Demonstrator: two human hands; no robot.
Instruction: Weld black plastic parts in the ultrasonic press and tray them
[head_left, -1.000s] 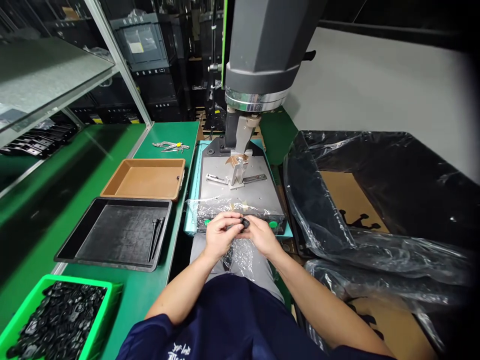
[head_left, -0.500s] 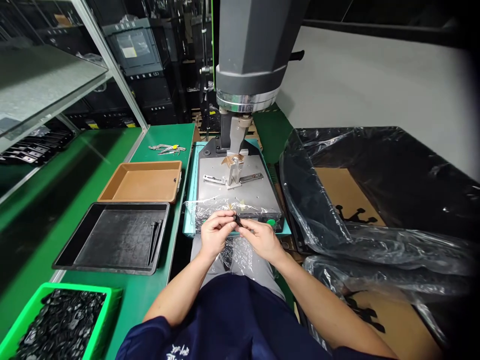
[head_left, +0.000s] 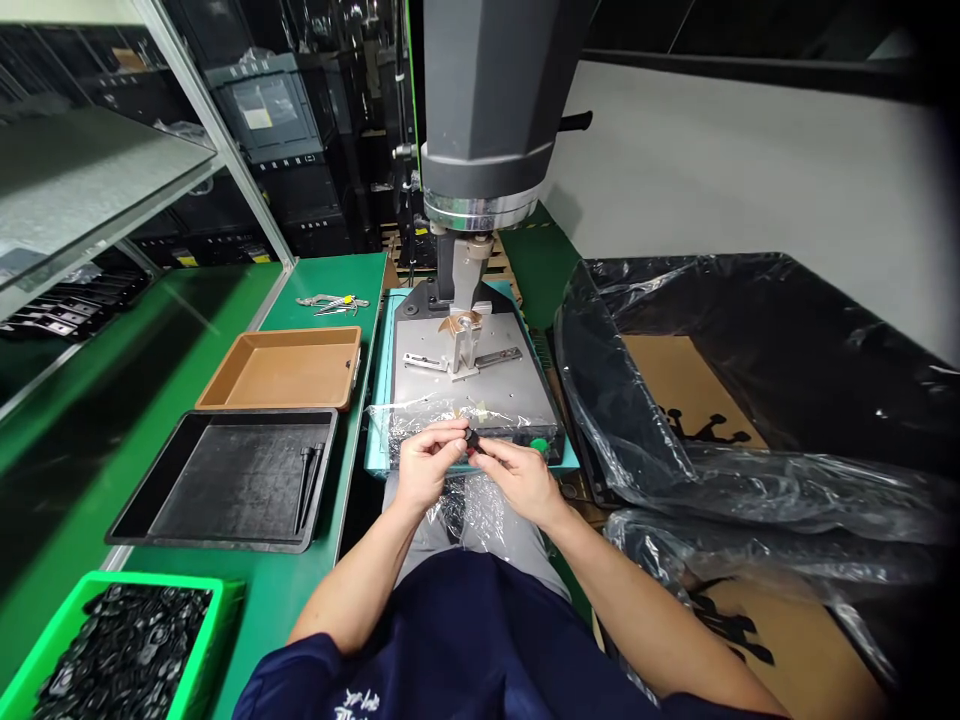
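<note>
Between the fingertips of both hands is a small black part (head_left: 472, 438), mostly covered by the fingers, so its full shape does not show. My left hand (head_left: 429, 465) pinches it from the left, thumb and forefinger together. From the other side, my right hand (head_left: 519, 478) grips it with thumb and fingers. Both hands are in front of the press's lower edge, above my lap. Behind them a metal fixture (head_left: 463, 345) stands upright on the press's grey base plate (head_left: 420, 335), under the metal tool of the press head (head_left: 487, 150).
At left, a black tray (head_left: 217, 480) holds two long black rods (head_left: 307, 490). Beyond it sit a brown tray (head_left: 292, 365) and pliers (head_left: 334, 303). A green bin (head_left: 225, 610) is full of small black pieces. Plastic-lined boxes (head_left: 600, 390) at right hold cardboard and black branched parts (head_left: 705, 425).
The fingers have shifted slightly around the black part, and more of it shows now. The whole view has moved a little; both hands stay in nearly the same place.
</note>
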